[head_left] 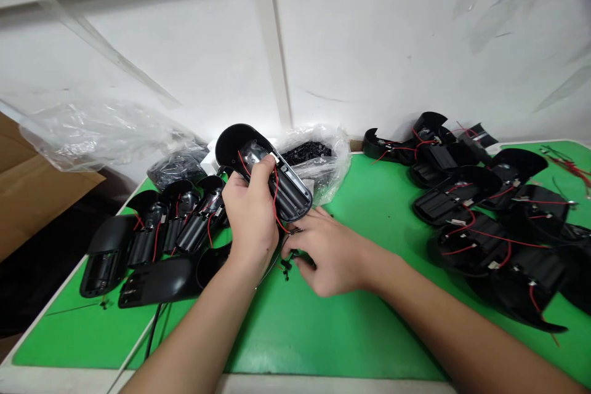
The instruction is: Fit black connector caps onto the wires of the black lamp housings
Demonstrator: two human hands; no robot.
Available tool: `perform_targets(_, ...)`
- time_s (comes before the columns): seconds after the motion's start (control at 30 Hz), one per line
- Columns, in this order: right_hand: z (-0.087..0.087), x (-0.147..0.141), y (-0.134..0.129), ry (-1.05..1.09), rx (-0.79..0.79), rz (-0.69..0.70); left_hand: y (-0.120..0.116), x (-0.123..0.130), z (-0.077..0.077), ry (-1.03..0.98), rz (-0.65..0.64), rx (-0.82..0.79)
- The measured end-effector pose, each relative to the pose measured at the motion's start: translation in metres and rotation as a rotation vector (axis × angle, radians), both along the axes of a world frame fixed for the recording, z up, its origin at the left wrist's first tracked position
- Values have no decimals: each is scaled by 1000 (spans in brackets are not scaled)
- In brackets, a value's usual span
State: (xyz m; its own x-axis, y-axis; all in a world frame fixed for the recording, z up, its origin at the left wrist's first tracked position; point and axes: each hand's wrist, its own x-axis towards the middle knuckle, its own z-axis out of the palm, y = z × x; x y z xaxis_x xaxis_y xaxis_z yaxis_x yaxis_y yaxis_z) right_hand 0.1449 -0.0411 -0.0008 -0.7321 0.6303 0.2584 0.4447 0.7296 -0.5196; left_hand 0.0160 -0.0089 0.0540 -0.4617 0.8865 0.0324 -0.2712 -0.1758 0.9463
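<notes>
Left hand (252, 221) grips a black battery housing (289, 188).
Right hand (330, 255) curls its fingers, perhaps pinching small black parts (287, 266) on the green table (295, 345).

Setting: small-parts assembly workshop. Evidence: a green-topped counter (369, 338) carrying many near-identical curved black plastic housings (455, 203) in loose batches, with thin red wires (503, 239) attached; clear polythene bags (318, 163) of loose black parts; a brown cardboard carton (28, 191) alongside; plain white-painted wall (369, 43) behind.
</notes>
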Motion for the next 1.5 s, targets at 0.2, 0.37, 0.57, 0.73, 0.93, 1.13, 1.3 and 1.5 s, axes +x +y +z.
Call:
perform_targets(0.2, -2, 0, 1, 13, 32, 3, -1, -1, 0, 5, -12, 12)
perform_targets(0.37, 4, -1, -2, 75, -12, 58, -1, 0, -1, 14, 18, 7)
perform_targets(0.57, 7, -3, -6, 15, -40, 116, -2, 1, -1, 9, 11, 40)
perform_targets(0.73, 2, -2, -3, 1, 26, 43, -1, 1, -1, -1, 1, 39)
perform_targets(0.93, 1, -3, -3, -48, 17, 69, -1, 1, -2, -2, 12, 27)
perform_targets(1.13, 4, -5, -5, 31, -20, 110, -3, 2, -1, 19, 10, 21)
perform_targets(1.3, 10, -7, -9, 92, -107, 181, -3, 2, -1, 28, 25, 28)
perform_targets(1.5, 7, -12, -14, 102, -161, 287, -2, 1, -2, 49, 21, 42)
